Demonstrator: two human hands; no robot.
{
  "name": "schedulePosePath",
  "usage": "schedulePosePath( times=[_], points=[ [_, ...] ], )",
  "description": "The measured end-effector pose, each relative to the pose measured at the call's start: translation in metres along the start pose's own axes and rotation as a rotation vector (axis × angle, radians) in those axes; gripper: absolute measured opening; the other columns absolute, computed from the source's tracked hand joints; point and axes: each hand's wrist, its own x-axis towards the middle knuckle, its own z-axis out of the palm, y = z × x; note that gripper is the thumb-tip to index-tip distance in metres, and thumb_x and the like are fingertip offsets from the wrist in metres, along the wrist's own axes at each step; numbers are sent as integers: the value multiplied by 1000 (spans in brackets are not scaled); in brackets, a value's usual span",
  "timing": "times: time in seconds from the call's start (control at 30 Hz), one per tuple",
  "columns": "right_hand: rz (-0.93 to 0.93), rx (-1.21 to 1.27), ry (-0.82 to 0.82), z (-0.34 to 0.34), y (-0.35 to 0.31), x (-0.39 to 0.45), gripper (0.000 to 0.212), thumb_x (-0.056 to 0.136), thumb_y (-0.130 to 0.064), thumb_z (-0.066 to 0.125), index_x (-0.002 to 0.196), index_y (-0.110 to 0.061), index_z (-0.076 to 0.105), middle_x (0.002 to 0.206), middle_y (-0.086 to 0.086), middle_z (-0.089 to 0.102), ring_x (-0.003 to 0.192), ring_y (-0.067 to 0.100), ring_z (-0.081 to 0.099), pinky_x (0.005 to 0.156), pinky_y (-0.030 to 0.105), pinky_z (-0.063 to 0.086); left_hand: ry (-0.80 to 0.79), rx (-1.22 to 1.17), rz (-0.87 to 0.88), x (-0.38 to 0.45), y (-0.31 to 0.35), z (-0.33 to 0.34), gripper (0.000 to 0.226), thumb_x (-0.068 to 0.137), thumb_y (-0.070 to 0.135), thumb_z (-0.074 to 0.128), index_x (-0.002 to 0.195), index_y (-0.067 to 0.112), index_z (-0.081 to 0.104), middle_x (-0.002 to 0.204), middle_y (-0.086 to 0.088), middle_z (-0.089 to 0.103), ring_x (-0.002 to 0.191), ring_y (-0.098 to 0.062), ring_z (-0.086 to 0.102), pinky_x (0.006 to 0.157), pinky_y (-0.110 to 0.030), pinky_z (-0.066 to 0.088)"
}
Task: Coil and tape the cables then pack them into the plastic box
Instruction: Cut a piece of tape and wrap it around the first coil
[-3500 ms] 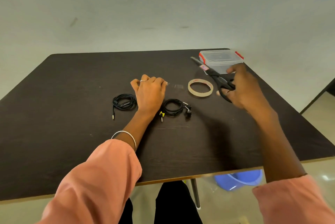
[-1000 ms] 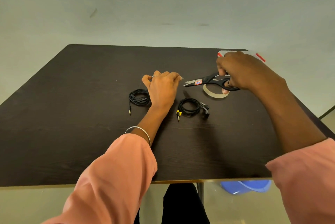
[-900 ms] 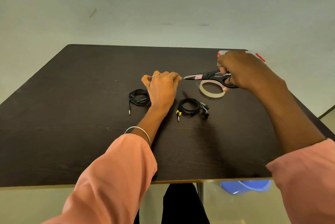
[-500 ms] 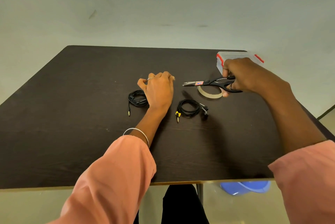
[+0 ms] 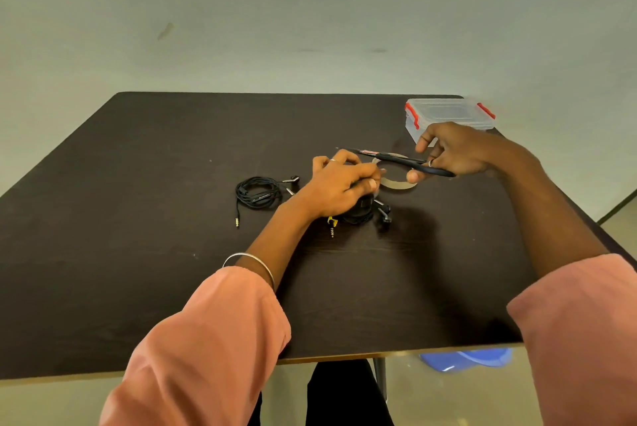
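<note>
Dark bench (image 5: 138, 253), plastic box (image 5: 448, 114) w/ lid on at far right. Right hand (image 5: 458, 153) grips scissors (image 5: 396, 160); left hand (image 5: 339, 184) pinches over the coiled cable (image 5: 358, 215). Risk: tape bit sticks to fingers, coil springs loose.

Both arms wear loose salmon-pink fabric sleeves, the left sleeve (image 5: 213, 339) and the right sleeve (image 5: 579, 332) each pushed back from the grip to leave the forearm bare. A thin silver metal bangle (image 5: 250, 265) circles the left wrist just ahead of the cuff. A slim silver ring (image 5: 332, 160) sits on a left finger, and another ring (image 5: 430, 162) on a right finger. Dark black trousers (image 5: 344, 394) cover the legs.
</note>
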Motion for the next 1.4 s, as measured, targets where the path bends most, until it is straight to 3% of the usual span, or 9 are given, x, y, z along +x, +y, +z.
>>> schedulePosePath(
  times=[0.1,0.23,0.33,0.57,0.8,0.9,1.0,1.17,1.4],
  points=[
    [7,62,-25,2,4,2,60,63,-32,85,109,-14,51,76,8,61,67,17,54,54,26,44,-115,88,-6,7,-1,5,28,99,34,41,80,55,42,116,18,56,128,-11,25,94,-35,8],
    [-10,92,8,2,8,6,70,50,-41,84,107,-17,51,76,7,61,69,16,55,58,26,42,-129,116,-21,12,-2,6,35,100,37,38,76,62,42,108,22,54,122,-10,24,85,-28,4],
    [-21,91,94,4,14,14,55,60,-32,87,100,-20,51,75,4,59,70,16,55,58,27,41,-132,145,-10,13,-3,5,31,100,38,36,79,61,42,100,18,53,111,-7,24,81,-26,5],
    [-72,111,390,16,6,32,35,71,-25,83,91,-19,55,82,6,61,68,13,52,57,26,44,-119,75,-26,11,-3,7,21,100,37,38,87,52,44,111,15,59,115,-9,25,93,-35,10],
    [102,356,602,21,36,4,48,58,-40,89,83,-17,55,70,-3,54,60,10,49,50,24,36,184,-155,-5,8,-2,2,17,98,28,46,88,39,55,120,13,64,124,-11,36,107,-47,18],
    [197,371,647,25,53,-16,51,58,-37,89,87,-12,56,69,-3,53,58,10,47,49,23,35,205,-200,-33,8,0,0,24,97,25,49,81,43,53,116,8,68,119,-10,42,106,-52,25],
    [288,288,653,32,66,-35,51,59,-35,89,87,-8,57,72,2,55,61,16,49,51,26,37,238,-340,-6,5,5,-1,17,97,17,51,86,21,63,110,10,71,111,-3,56,101,-48,40],
    [461,140,628,49,78,-49,43,69,-30,85,95,-9,58,98,15,62,93,35,59,80,47,51,299,-431,-56,2,8,-3,15,96,16,53,87,16,66,98,4,74,99,-10,63,96,-42,47],
    [629,-108,443,57,69,-50,32,86,-21,67,113,-8,57,121,21,56,118,41,46,99,49,33,294,-390,-79,-1,7,-2,15,94,19,55,86,25,67,92,10,68,85,-5,52,74,-18,37]
  ],
)
